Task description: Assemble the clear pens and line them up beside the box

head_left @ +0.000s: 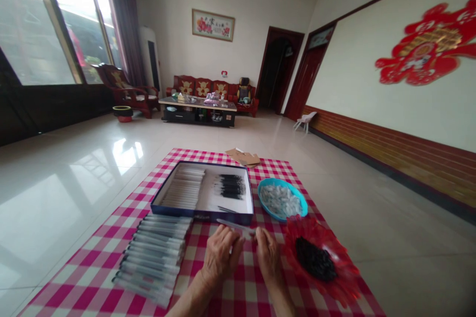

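Observation:
A clear pen barrel point(235, 225) lies level between my two hands, above the checked cloth. My left hand point(222, 250) is closed, its fingers curled around the barrel from below. At the barrel's right end, my right hand point(267, 253) pinches with thumb and fingertips; a small dark spot shows there, too blurred to name. Just beyond the hands stands a shallow box point(208, 215) with pale tubes point(184, 188) on the left and black-ended refills point(231, 186) on the right. Left of my left hand, pens point(152, 252) lie side by side in a stack.
A blue bowl point(303, 203) of small clear pieces point(280, 200) stands at the right. Nearer me, a red scalloped dish point(344, 277) holds small black pieces point(316, 258). Brown cardboard point(245, 157) lies at the table's far edge. Farther off are a low table point(178, 115) and a wooden sofa point(186, 84).

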`<state>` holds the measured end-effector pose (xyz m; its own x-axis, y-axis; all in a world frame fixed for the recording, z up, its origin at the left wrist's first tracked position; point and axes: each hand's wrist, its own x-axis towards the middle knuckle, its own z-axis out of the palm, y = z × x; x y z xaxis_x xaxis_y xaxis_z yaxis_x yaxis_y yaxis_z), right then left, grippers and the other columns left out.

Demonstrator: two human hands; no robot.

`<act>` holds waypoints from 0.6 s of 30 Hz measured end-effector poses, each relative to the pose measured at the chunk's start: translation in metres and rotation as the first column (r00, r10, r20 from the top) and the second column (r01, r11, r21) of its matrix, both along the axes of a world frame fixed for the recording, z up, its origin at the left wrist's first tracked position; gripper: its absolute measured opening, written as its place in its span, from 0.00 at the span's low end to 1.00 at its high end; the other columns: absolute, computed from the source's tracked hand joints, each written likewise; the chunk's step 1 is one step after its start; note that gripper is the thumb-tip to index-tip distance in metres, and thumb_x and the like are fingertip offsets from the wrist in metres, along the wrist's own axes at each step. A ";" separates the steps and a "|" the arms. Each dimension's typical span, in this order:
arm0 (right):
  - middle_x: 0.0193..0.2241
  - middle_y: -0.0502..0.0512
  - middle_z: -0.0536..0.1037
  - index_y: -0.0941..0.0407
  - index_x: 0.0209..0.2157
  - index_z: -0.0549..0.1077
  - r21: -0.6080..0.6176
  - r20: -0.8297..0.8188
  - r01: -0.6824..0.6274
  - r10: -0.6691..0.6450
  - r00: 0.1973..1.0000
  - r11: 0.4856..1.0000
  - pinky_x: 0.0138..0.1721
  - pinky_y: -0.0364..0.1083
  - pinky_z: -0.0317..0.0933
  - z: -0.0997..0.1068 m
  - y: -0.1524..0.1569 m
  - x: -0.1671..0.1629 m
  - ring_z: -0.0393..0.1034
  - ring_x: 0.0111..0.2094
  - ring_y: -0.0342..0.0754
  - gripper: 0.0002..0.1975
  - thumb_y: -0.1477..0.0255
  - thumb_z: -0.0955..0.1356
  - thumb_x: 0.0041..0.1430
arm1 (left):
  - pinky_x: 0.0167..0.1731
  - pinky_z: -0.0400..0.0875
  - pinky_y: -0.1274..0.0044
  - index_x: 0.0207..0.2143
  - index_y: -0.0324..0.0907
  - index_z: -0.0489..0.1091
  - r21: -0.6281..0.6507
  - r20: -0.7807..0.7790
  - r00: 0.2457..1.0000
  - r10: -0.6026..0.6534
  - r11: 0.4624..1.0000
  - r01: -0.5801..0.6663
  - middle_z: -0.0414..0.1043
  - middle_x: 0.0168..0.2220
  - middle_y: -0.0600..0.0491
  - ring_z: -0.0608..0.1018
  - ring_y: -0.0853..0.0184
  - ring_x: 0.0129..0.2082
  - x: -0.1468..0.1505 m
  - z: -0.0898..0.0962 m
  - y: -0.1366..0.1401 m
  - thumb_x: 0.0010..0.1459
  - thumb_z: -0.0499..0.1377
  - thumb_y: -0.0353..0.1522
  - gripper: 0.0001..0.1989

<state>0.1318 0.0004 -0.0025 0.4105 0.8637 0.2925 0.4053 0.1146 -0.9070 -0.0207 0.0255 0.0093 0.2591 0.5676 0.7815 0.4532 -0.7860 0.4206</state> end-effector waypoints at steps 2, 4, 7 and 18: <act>0.23 0.54 0.76 0.55 0.25 0.70 -0.017 -0.055 -0.012 0.011 0.998 1.000 0.33 0.46 0.61 0.001 -0.001 0.003 0.69 0.28 0.50 0.23 0.54 0.57 0.61 | 0.28 0.63 0.78 0.23 0.40 0.69 -0.123 0.042 0.999 -0.025 0.992 0.030 0.67 0.20 0.54 0.69 0.69 0.22 0.000 -0.006 0.000 0.62 0.51 0.30 0.15; 0.26 0.56 0.77 0.55 0.27 0.72 -0.014 -0.077 -0.039 0.038 0.996 0.999 0.36 0.47 0.61 0.002 -0.002 0.004 0.71 0.31 0.51 0.22 0.54 0.58 0.61 | 0.26 0.64 0.79 0.29 0.40 0.73 -0.328 0.145 0.989 -0.028 0.942 0.075 0.70 0.22 0.54 0.72 0.70 0.23 0.002 -0.011 0.002 0.63 0.51 0.34 0.13; 0.25 0.54 0.76 0.55 0.25 0.71 0.008 -0.057 -0.075 0.075 0.996 0.997 0.33 0.46 0.61 0.004 -0.004 0.002 0.69 0.29 0.50 0.21 0.55 0.58 0.60 | 0.24 0.65 0.80 0.44 0.38 0.72 -0.571 0.396 0.918 -0.001 0.782 0.248 0.74 0.25 0.53 0.73 0.69 0.23 0.003 -0.015 0.008 0.62 0.53 0.40 0.17; 0.26 0.53 0.73 0.56 0.26 0.71 0.040 0.266 -0.332 0.311 0.913 0.942 0.33 0.43 0.59 0.008 -0.005 -0.017 0.68 0.30 0.47 0.13 0.71 0.61 0.62 | 0.25 0.70 0.80 0.44 0.38 0.71 -0.468 0.874 0.472 0.114 0.457 0.756 0.71 0.24 0.55 0.74 0.72 0.22 0.004 -0.007 0.016 0.54 0.62 0.43 0.21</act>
<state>0.1147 -0.0048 0.0057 0.0179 0.9047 0.4257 0.5477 0.3473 -0.7612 -0.0165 0.0420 0.0024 0.1973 0.9783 0.0625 -0.5713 0.0630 0.8183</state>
